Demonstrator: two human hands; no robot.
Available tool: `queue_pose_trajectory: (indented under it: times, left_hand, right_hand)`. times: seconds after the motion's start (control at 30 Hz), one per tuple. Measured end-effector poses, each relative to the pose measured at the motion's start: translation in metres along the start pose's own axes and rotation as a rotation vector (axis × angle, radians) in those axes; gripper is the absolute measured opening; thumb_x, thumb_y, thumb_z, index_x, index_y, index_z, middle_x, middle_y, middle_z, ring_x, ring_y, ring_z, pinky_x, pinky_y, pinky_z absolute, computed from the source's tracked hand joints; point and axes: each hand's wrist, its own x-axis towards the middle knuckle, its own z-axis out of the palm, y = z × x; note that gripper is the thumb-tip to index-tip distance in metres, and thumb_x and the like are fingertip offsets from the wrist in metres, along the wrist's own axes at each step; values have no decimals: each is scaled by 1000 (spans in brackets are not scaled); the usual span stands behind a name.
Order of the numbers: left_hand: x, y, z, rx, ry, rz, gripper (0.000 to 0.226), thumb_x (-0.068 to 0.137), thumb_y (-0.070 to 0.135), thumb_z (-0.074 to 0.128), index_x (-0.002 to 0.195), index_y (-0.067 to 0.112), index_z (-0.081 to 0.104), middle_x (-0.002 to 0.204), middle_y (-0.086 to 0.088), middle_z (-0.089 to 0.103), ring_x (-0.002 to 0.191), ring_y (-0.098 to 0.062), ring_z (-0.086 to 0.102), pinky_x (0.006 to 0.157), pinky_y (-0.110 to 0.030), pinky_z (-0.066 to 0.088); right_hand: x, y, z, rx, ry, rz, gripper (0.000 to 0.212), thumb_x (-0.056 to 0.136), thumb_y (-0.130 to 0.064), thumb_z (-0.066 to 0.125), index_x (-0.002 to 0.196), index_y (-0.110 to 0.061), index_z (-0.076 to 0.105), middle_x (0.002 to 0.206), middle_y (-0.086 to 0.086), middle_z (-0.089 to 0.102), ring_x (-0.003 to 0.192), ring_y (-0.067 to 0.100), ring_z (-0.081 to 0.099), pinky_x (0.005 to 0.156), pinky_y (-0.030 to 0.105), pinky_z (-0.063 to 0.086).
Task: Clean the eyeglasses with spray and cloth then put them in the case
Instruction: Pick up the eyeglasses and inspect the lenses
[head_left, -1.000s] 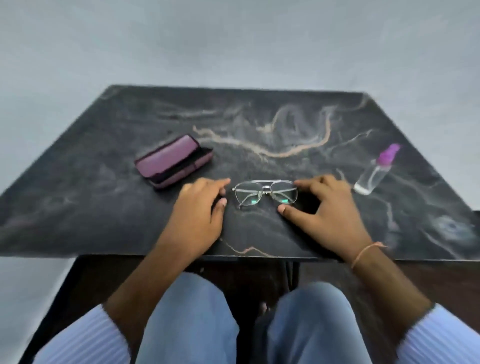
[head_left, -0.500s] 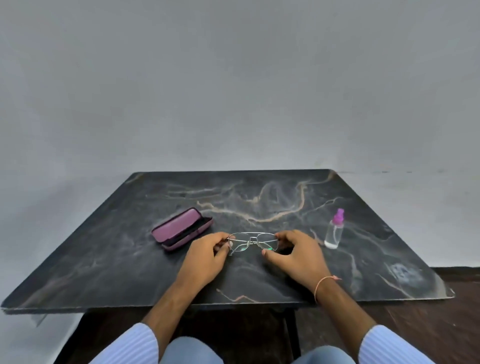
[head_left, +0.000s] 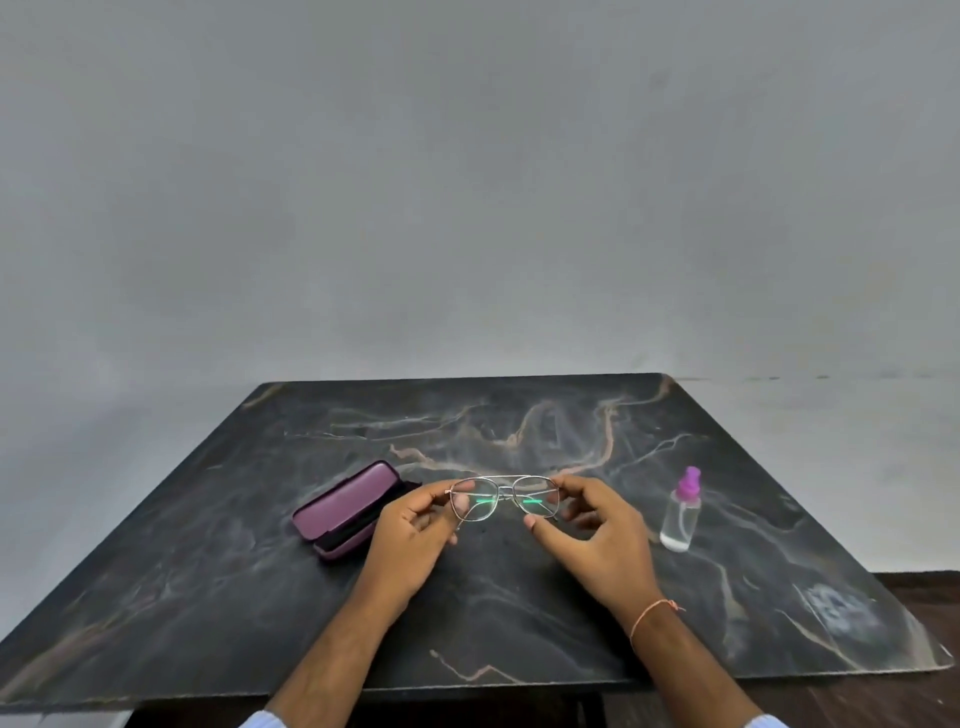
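Metal-rimmed clear eyeglasses (head_left: 503, 498) we pinch at both ends, left hand (head_left: 410, 535) and right hand (head_left: 597, 535), our left wrist hiding part of the open purple case (head_left: 345, 506).

Table layout: eyeglasses at centre, case to the left, spray bottle to the right.

The eyeglasses (head_left: 503, 498) are held between both hands above the middle of the table (head_left: 208, 597), the left hand (head_left: 413, 540) at their left end and the right hand (head_left: 597, 540) at their right end, lenses facing the person. The case (head_left: 345, 512) lies open on the table just left of the left hand, its lid on the far side and its tray on the near side, partly hidden by that hand. The spray bottle (head_left: 681, 512) stands upright on the table right of the right hand, apart from it. A wall (head_left: 467, 182) stands behind the table's far edge. Both forearms cross the near edge.
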Motion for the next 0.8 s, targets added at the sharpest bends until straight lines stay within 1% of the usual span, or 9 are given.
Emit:
queue_pose_trajectory:
  times: [0.17,0.27,0.37,0.43,0.53,0.63,0.67,0.77,0.8]
  left_hand:
    - [-1,1,0,-15,-1,23,22,91,40,74,110,35,84,103,12,85,68,-3,66,70,-19,58]
    - [0,-3,-1,14,11,45,19,92,40,73,108,38,84,103,10,85,68,-4,66,71,-20,59]
    - [0,-5,-1,28,31,56,16,97,32,74,109,39,84,100,10,84,67,-4,65,69,-18,58]
    - [1,-6,-1,37,44,54,17,101,26,73,109,37,83,95,10,84,66,-3,64,68,-17,58]
    - [1,-7,-2,36,40,44,16,100,28,73,109,37,84,95,10,83,66,-3,64,69,-18,58]
    - [0,-7,-2,25,39,41,17,96,36,73,108,37,84,94,8,83,67,-3,65,70,-19,58]
    - [0,-7,-3,24,45,45,19,94,39,73,108,35,85,96,8,84,68,-3,65,70,-18,58]
    - [0,-6,-3,29,55,61,23,92,41,72,109,32,84,97,9,84,70,-1,66,72,-16,57]
    - [-1,-7,-3,32,55,66,22,93,41,72,109,32,84,96,8,83,70,-1,66,72,-16,57]
  right_hand:
    - [-1,-2,-1,127,-21,29,50,71,-24,99,113,-37,76,97,-8,76,78,15,69,77,26,60]
    - [-2,-4,-3,271,-104,80,52,72,-12,98,117,-30,76,96,2,77,73,14,66,78,26,60]
    - [-1,-5,-5,420,-191,133,57,74,3,93,123,-19,74,103,11,78,77,15,65,79,26,60]
    - [2,-2,-4,468,-239,152,59,75,7,90,126,-17,73,108,15,78,82,18,64,83,27,60]
    - [3,3,-2,520,-257,162,51,80,9,85,123,-16,77,108,13,80,86,20,61,88,28,58]
    - [3,1,-1,576,-225,184,36,86,9,78,115,-12,79,95,1,80,81,8,66,85,21,56]
    - [2,0,0,587,-218,179,31,88,6,77,113,-12,80,94,1,80,80,6,66,83,20,55]
    - [2,1,0,577,-188,164,22,91,-7,77,111,-10,82,99,21,76,79,9,62,79,21,54]
    - [2,1,0,572,-177,164,21,91,-7,76,111,-9,83,103,22,77,78,9,61,79,21,54]
